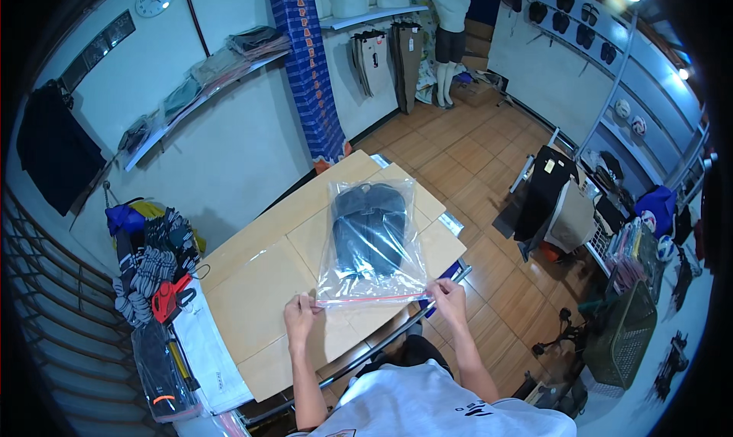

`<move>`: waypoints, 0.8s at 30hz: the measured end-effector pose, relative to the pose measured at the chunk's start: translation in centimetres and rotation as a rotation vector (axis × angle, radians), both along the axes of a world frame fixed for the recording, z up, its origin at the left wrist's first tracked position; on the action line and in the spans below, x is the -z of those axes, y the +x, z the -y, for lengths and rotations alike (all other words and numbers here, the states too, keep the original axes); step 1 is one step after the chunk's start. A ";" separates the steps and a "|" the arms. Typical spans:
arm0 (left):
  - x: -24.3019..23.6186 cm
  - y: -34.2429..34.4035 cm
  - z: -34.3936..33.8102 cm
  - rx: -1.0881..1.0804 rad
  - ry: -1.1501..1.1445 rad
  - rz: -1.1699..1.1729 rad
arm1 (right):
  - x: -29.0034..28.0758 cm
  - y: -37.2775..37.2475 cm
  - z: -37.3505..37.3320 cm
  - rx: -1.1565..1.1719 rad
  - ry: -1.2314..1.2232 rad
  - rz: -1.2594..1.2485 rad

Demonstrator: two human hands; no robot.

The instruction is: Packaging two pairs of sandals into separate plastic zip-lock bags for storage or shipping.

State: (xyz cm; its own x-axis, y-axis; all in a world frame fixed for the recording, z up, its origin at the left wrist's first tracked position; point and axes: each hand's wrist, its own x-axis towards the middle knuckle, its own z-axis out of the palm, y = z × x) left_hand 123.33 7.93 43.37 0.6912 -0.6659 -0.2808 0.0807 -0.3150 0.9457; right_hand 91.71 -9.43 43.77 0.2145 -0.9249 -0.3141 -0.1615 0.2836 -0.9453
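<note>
A clear plastic bag (416, 261) with a red strip along its near edge lies flat on the cardboard-covered table (252, 299). Inside it is a dark item (369, 227) with a rounded far end; glare on the plastic hides its exact kind. My left hand (301, 315) pinches the bag's near left corner, at the end of the red strip. At the opposite end of that strip, my right hand (449, 296) pinches the near right corner. The bag's near edge is stretched straight between both hands.
Left of the table sit a red-handled tool (169, 298), bundled striped gloves (145, 273) and a bagged dark item (162, 372). A metal rail (366, 354) runs along the table's near edge. Garments (546, 189) hang on a rack to the right, near a green basket (622, 338).
</note>
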 end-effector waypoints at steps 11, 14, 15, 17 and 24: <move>1.9 4.6 9.6 0.201 -0.094 -0.124 | 1.3 8.3 7.0 -0.109 -0.228 -0.039; -0.6 1.2 11.5 0.134 -0.028 -0.132 | 0.4 8.5 6.2 -0.134 -0.303 -0.116; -0.3 1.2 11.8 0.142 -0.042 -0.162 | 0.6 8.7 6.2 -0.139 -0.276 -0.114; -0.7 0.9 11.9 0.134 -0.015 -0.119 | 0.4 8.7 6.2 -0.156 -0.284 -0.105; -2.4 -5.3 12.8 0.212 0.066 -0.147 | 0.5 2.3 9.9 -0.215 -0.232 -0.115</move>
